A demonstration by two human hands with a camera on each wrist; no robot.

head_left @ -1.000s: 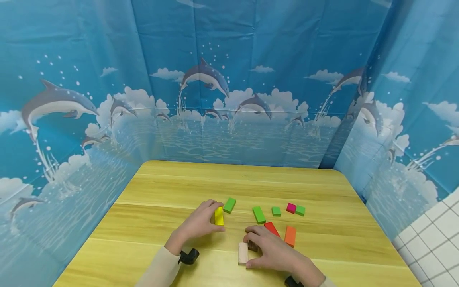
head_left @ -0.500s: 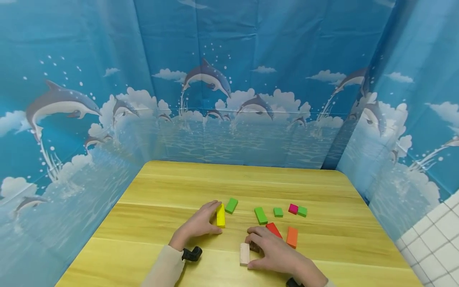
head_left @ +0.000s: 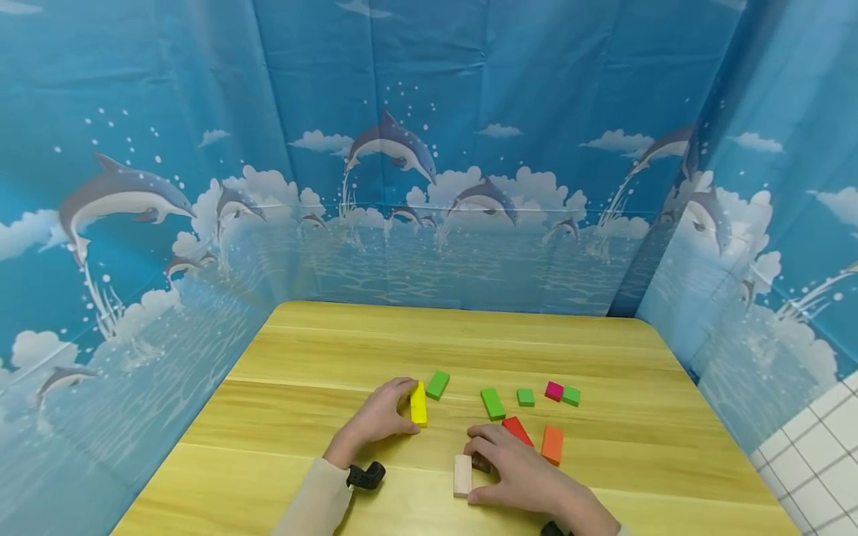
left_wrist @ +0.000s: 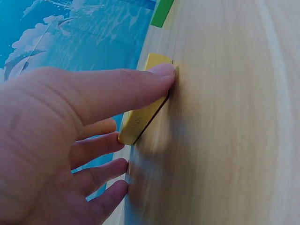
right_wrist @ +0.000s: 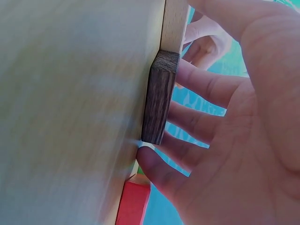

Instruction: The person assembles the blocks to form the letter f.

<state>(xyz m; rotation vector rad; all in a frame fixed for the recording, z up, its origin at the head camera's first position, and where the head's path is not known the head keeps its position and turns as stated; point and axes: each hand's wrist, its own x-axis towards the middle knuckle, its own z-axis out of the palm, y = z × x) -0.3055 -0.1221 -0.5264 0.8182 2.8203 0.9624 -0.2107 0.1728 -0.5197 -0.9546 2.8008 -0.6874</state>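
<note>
Left hand (head_left: 375,421) pinches the yellow block (head_left: 418,403), thumb and fingers on its long sides. Right hand (head_left: 519,470) has its fingers curled over the dark wooden block (right_wrist: 160,97), the pale block (head_left: 462,475) touching its thumb. These look light, rigid and smooth; best gripped by the long edges.

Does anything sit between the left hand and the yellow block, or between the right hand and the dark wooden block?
No. The left hand already pinches the yellow block, thumb and fingers on it. The right hand covers the dark wooden block, fingers against it, beside the pale block.
</note>
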